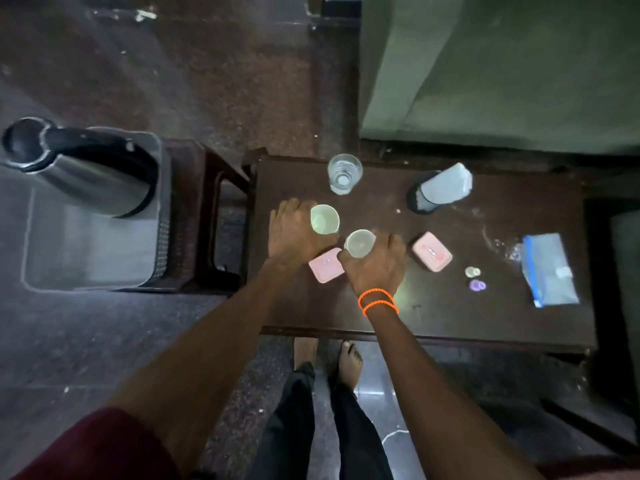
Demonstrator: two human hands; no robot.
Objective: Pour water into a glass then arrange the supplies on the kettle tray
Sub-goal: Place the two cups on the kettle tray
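On the dark wooden table (433, 317), my left hand (294, 233) grips a pale green cup (324, 219). Just to its right, my right hand (379, 263) holds a second pale cup (360, 242). A clear glass (344, 173) with water stands behind them. Two pink boxes lie on the table: one (325, 266) between my wrists, the other (432, 251) to the right. A steel kettle (86, 168) stands on a grey tray (90, 251) on a stool at the left.
A water bottle (440, 188) stands at the table's back right. Two small caps (475, 278) and a blue zip bag (550, 270) lie at the right, with spilled water nearby. A green sofa (502, 71) is behind the table. My feet (329, 358) stand at its front edge.
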